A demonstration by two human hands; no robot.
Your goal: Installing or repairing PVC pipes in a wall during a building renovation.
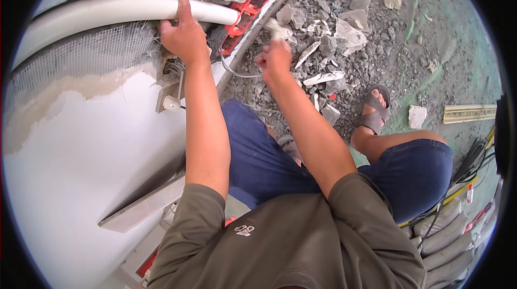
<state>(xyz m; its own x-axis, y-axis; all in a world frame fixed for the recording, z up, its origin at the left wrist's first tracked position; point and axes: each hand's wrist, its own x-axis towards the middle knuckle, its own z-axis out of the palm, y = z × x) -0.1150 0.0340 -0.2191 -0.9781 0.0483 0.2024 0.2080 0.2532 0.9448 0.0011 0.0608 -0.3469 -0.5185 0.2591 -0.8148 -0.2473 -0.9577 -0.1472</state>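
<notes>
A long white pipe (113, 9) runs along a chiselled channel in the wall, its right end at red plastic boxes (245, 12). My left hand (183, 36) grips the pipe from below, a little short of that end, with the thumb on it. To the right, my right hand (276, 60) has its fingers closed on a blurred pale object (274, 28), too smeared to name. A thin grey cable or tube (239, 73) loops down from the boxes to just under my right hand.
Broken plaster and rubble (350, 36) cover the floor beside the wall. Mesh (64, 63) shows below the channel. A leaning board (140, 203) is at lower left. Yellowish strips (468, 112), sacks (447, 235) and cables lie at right, beyond my sandalled foot (371, 111).
</notes>
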